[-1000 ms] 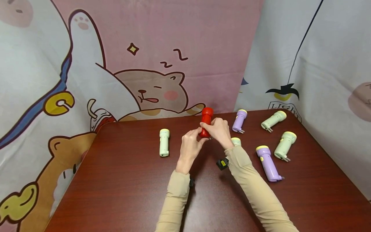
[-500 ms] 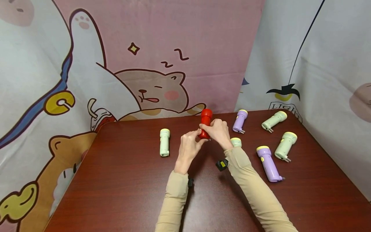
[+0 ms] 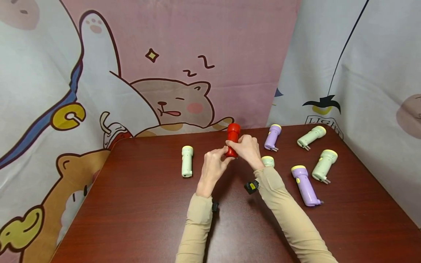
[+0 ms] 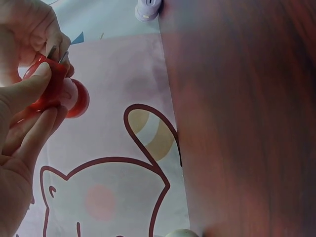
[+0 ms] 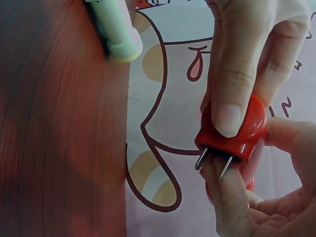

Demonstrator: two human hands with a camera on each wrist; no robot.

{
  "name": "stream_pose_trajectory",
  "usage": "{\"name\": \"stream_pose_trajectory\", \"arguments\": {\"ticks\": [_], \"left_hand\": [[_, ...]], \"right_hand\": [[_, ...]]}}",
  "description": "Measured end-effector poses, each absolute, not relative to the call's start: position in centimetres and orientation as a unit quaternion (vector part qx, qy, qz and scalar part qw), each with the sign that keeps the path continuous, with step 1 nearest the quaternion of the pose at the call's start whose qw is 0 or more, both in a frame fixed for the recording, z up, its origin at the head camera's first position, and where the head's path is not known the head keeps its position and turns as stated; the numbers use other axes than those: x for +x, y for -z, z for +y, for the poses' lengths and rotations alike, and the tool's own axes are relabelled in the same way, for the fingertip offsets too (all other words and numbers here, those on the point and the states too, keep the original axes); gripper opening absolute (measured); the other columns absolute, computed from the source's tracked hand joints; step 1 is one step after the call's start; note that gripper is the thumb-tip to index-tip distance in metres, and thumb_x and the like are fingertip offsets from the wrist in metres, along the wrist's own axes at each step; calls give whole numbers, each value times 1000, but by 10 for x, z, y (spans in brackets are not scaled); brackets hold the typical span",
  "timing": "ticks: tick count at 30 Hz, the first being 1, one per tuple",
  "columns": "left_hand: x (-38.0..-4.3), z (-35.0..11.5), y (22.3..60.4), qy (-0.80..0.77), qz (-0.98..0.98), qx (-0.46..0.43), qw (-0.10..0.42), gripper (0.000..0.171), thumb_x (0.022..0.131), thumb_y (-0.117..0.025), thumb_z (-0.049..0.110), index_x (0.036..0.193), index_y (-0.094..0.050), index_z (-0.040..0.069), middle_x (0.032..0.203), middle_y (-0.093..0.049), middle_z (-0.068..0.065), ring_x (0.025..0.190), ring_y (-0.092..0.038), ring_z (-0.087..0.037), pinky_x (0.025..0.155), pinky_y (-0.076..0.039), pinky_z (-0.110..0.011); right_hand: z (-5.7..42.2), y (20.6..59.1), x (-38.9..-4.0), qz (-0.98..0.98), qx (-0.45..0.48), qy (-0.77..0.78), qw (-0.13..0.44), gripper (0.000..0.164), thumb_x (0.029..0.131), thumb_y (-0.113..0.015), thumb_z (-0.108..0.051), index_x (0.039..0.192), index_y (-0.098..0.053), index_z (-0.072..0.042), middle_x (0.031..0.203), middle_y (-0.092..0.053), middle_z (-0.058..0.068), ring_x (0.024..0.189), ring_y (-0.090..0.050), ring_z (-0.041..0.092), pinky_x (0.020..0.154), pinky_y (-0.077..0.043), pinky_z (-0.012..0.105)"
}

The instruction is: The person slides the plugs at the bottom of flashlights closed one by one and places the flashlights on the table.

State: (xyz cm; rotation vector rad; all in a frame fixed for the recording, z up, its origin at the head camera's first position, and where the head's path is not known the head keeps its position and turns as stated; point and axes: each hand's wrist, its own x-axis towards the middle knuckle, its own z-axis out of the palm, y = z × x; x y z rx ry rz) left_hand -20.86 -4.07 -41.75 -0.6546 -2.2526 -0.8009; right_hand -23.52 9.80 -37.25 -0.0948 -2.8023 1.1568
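Observation:
A red flashlight [image 3: 233, 132] is held up over the far part of the table, its head pointing away. My left hand [image 3: 213, 164] pinches its plug end between thumb and fingers. From the other side, my right hand [image 3: 248, 149] grips the body with the thumb laid across it. Two metal prongs [image 5: 226, 168] stick out of the plug end in the right wrist view, with a right fingertip against them. In the left wrist view the flashlight [image 4: 55, 86] shows between both hands; the fingers cover much of its body.
A pale green flashlight [image 3: 187, 162] lies left of the hands. On the right lie purple flashlights [image 3: 272, 137] [image 3: 306, 185] and pale green flashlights [image 3: 311, 136] [image 3: 324, 165]. Another green flashlight [image 3: 268, 160] is partly hidden by the right forearm. A printed curtain [image 3: 246, 65] hangs behind the table [image 3: 138, 212].
Both hands keep their hold on the red flashlight. It and the left hand have shifted very slightly left; the other flashlights lie where they were.

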Motion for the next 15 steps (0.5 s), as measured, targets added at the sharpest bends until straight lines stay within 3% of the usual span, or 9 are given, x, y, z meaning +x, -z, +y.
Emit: {"name": "stream_pose_trajectory", "arguments": {"ticks": [15], "left_hand": [[-207,-46,417,304,-862,-251,318,32,73,-81,17,100,-74,2,95,-75,-12,82,-73,-22,75,-57,-28]], "right_hand": [[95,374,-235,-921,-26,-385,58,43,82,-66,-45,72,-63,-3,61,-58,9,52,-50,20,46,-40,24]]}}
